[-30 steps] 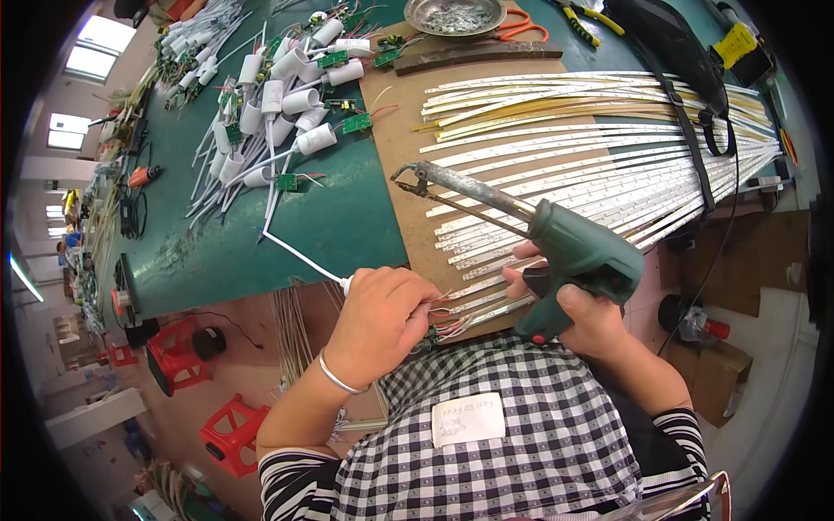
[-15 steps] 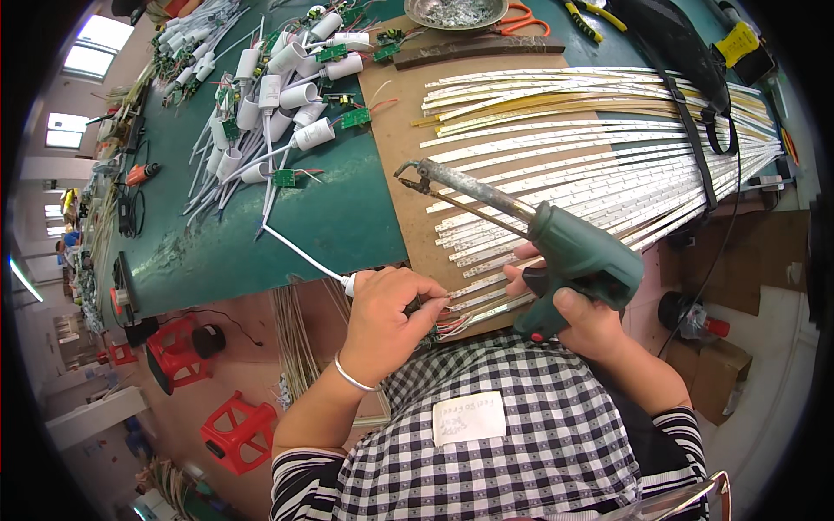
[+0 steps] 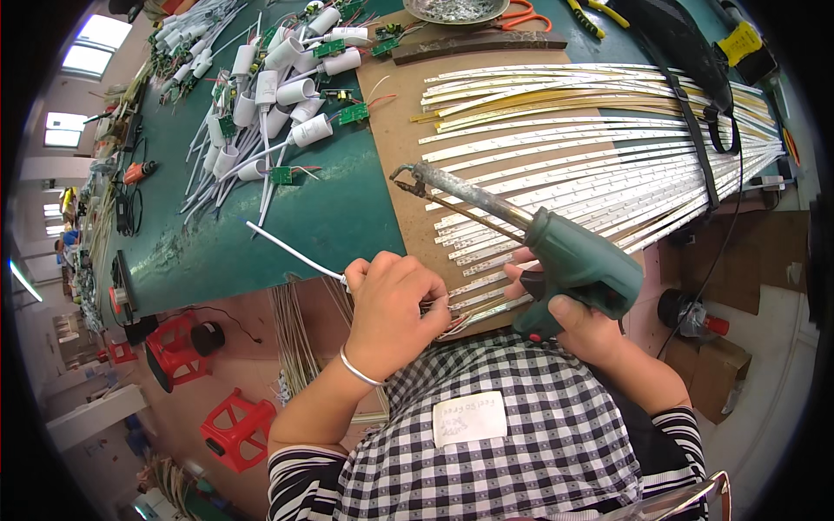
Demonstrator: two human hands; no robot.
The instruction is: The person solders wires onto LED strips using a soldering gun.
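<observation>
My left hand [image 3: 395, 304] is closed at the table's near edge, its fingers curled around the end of a white cable [image 3: 291, 246]. The part inside the grip is mostly hidden. Thin coloured wires [image 3: 455, 325] show just by the fingertips, beside the ends of the lowest white LED strips [image 3: 521, 204]. My right hand [image 3: 580, 328] grips a green soldering gun [image 3: 584, 265] by its handle. Its metal barrel points up and left, and the bent tip [image 3: 410, 176] hangs over the brown board [image 3: 395, 143], apart from my left hand.
White plastic caps [image 3: 310, 130] with cables and green circuit boards [image 3: 281, 175] lie heaped at left. A metal dish [image 3: 456, 10], orange scissors [image 3: 526, 17], a dark bar [image 3: 478, 47] and yellow-handled pliers [image 3: 586, 19] lie at the back. Red stools [image 3: 236, 430] stand below left.
My left hand has turned, its fingers curling inward over what it holds. The cable's free end has shifted slightly left. My right hand and the soldering gun stay almost in place.
</observation>
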